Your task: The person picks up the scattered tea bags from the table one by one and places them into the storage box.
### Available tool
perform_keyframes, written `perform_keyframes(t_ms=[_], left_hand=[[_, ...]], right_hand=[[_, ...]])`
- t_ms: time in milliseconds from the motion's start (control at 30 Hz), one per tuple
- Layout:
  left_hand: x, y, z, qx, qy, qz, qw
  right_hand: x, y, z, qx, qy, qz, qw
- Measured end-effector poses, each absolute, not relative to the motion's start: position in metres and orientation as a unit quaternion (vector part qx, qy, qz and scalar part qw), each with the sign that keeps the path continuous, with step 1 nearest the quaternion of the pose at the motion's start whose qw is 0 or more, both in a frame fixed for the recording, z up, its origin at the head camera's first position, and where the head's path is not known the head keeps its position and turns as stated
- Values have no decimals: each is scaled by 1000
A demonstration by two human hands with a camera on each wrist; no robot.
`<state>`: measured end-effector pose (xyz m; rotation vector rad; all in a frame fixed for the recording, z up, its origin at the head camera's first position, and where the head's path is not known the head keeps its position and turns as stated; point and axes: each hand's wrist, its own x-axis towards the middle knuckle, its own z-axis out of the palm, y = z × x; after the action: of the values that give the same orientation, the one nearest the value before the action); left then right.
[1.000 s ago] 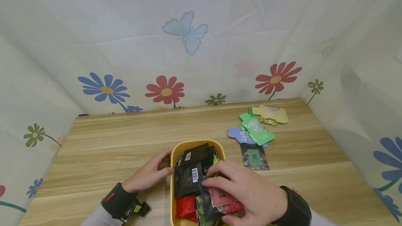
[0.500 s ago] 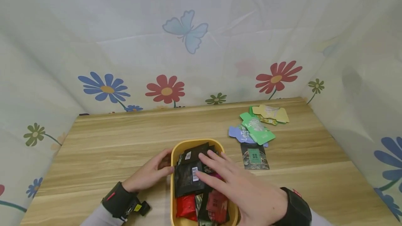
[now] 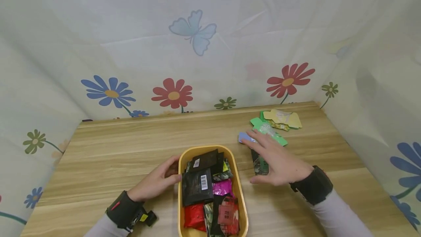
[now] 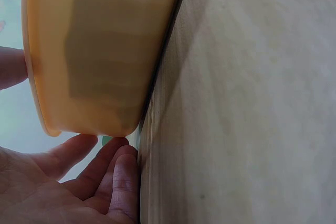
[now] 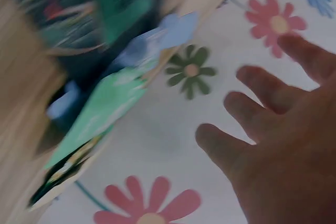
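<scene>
A yellow box [image 3: 241, 200] holds several small packets. Black packets, one marked with a barcode [image 3: 197, 187], lie beside a red packet [image 3: 194, 215], a magenta packet [image 3: 223, 187] and a dark packet with a red label [image 3: 227, 215]. My left hand [image 3: 156, 182] rests against the box's left side, thumb at the rim and fingertips touching the outer wall [image 4: 105, 77]. To the right of the box, my right hand [image 3: 279, 160] hovers with fingers spread and nothing held. It partly covers a dark packet with a green label [image 3: 260, 165], blurred in the right wrist view.
Behind the right hand lies an overlapping group of packets: a blue one [image 3: 244, 137], a green one [image 3: 263, 126] and a yellow one [image 3: 284, 118]. The wood-grain table [image 3: 131, 142] is bounded by a white flowered curtain [image 3: 138, 46] at the back and sides.
The right hand has let go of the dark red-labelled packet, which now lies in the box. It has moved right, out over the table packets. The left hand stays put.
</scene>
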<state>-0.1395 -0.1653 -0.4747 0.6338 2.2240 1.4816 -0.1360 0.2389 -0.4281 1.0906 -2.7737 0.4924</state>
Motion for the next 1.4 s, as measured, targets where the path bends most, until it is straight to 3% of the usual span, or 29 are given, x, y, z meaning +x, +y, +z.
perform_keyframes(t_ms=[233,800,1400], left_hand=[[-139,-165,-474,222,798,525,196],[-139,-166,-473,227,796,526,197],[-139,-167,-475,224,797,524,200]], right_hand=[[-149,262,-443,288,-950,116,-8],[-148,260,-437,219,-970,83,-66],[-142,248,-439,257,-961,72,-68]])
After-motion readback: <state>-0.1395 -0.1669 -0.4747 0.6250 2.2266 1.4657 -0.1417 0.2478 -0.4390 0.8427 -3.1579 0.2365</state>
